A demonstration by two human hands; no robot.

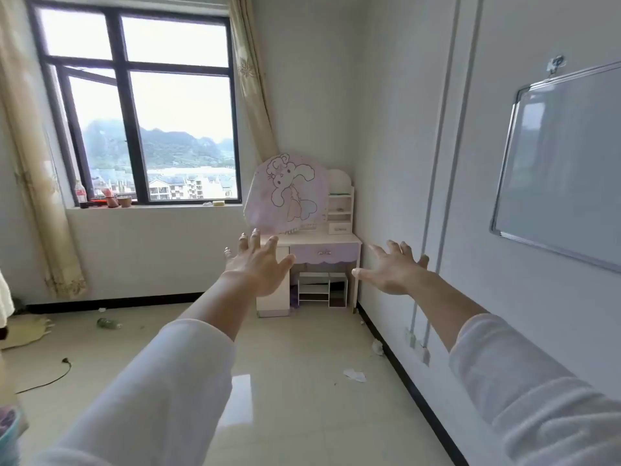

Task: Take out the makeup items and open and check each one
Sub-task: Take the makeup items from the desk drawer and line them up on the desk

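Both my arms are stretched out in front of me in white sleeves. My left hand (257, 264) is spread with straight fingers and holds nothing. My right hand (393, 268) is spread the same way, empty. Far ahead in the room's corner stands a small pink and white dressing table (339, 242) with a lilac drawer (324, 253) and a round mirror under a pink bunny cover (287, 193). Both hands are well short of the table. No makeup items can be made out from here.
A tiled floor (302, 364) lies between me and the table, with paper scraps (354, 375), a green bottle (108, 323) and a cable (50, 376). A whiteboard (564, 163) hangs on the right wall. The window sill (151, 206) holds a bottle and small things.
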